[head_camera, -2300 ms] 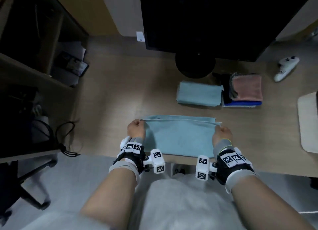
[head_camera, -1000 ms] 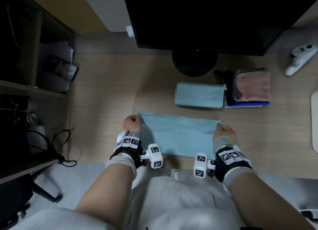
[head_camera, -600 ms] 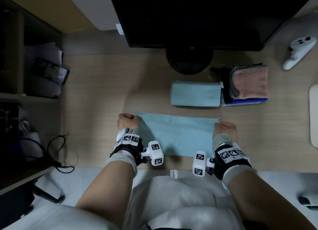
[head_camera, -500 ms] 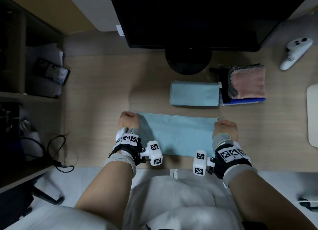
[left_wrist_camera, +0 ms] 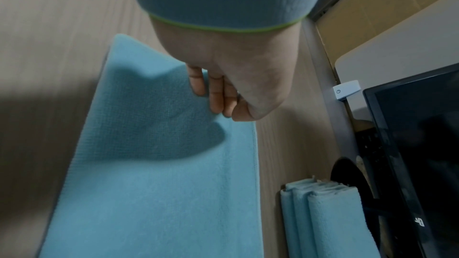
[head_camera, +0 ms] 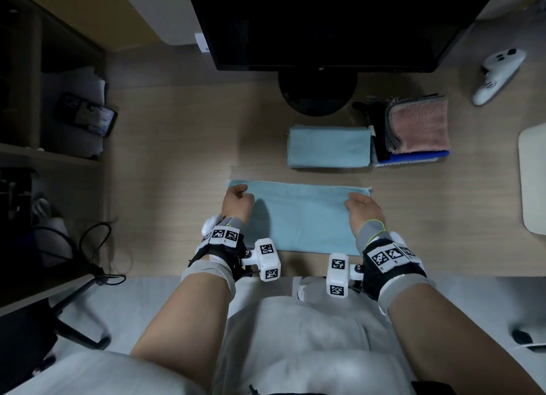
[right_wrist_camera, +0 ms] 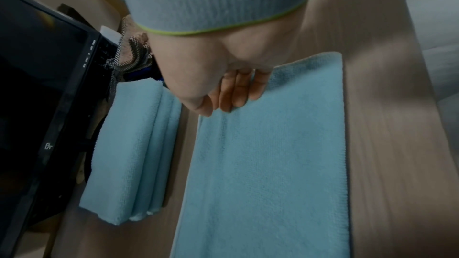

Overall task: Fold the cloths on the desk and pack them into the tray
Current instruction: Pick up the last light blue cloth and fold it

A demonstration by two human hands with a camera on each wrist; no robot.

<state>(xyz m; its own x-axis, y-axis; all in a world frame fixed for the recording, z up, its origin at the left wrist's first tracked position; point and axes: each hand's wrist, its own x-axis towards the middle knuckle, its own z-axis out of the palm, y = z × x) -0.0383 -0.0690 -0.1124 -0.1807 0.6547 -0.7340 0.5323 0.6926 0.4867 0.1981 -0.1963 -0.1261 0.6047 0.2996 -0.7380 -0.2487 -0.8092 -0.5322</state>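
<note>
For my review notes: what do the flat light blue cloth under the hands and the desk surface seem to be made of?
Flat light blue cloth: likely microfibre terry; a matte, fine looped nap and stitched hem show in the right wrist view. Desk surface: pale wood-grain top, probably laminate over board rather than solid wood; the streaks look smooth and even with a low sheen, so this stays uncertain.

A light blue cloth point(head_camera: 301, 217) lies flat on the counter point(head_camera: 177, 164), folded into a wide rectangle with its long edges running left to right. Just beyond it, towards the monitor stand point(head_camera: 317, 95), sits a second light blue cloth point(head_camera: 329, 147), folded into a thick, neat bundle of several layers. Touching that bundle's right side is a stack of folded cloths point(head_camera: 413, 132): pink on top, blue beneath, something dark at the left.
</note>
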